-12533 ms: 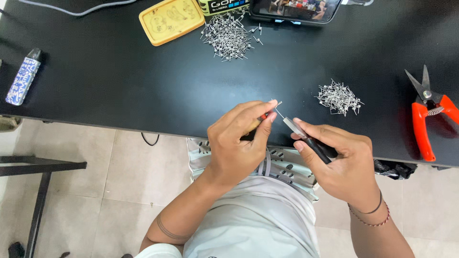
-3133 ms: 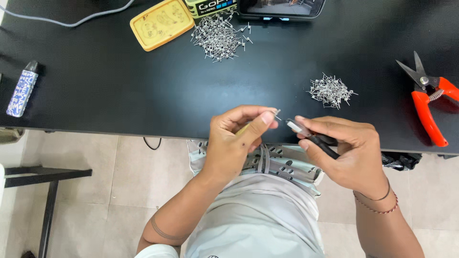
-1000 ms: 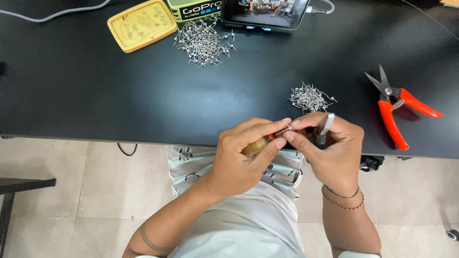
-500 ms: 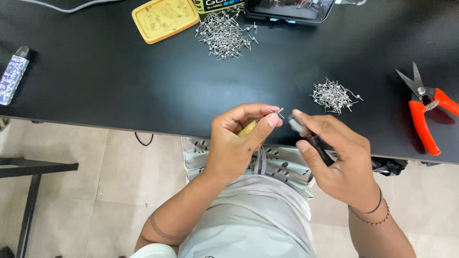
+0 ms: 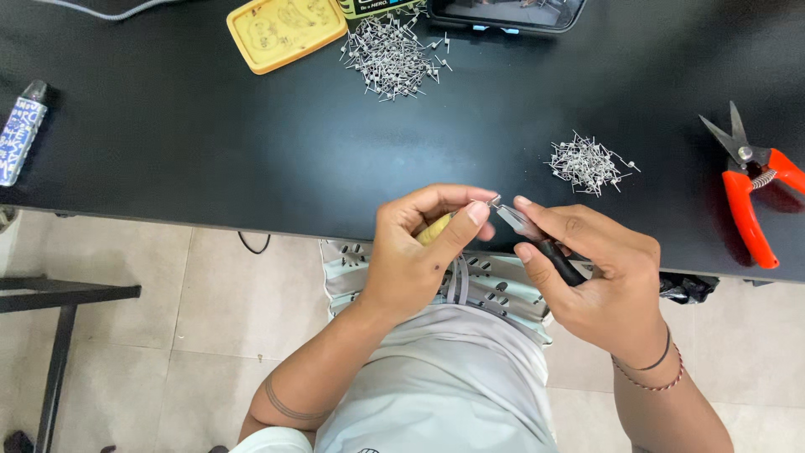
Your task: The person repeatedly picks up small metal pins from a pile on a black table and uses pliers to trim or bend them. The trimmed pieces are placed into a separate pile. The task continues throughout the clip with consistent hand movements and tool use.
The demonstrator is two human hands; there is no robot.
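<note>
Seen from the head camera, both hands meet just in front of the near edge of the black desk, above the person's lap. The left hand curls around a yellowish tool handle, of which only a short piece shows between the fingers; its thumb and forefinger are pressed together on a tiny metal piece at the fingertips. The right hand holds a slim pair of pliers with dark handles, its grip closed round the handles, and the metal tip of the pliers points left and touches the tiny metal piece. So the piece sits right between the two grips, at the tips of the left fingers and at the nose of the pliers.

Far right of the hands, on the desk, lies a small heap of short metal pins. A larger heap of the same pins lies at the far side, just beside a yellow tray. A dark phone rests at the far edge. Orange-handled snips lie at the right, well apart from the hands. A small patterned bottle lies at the far left.
</note>
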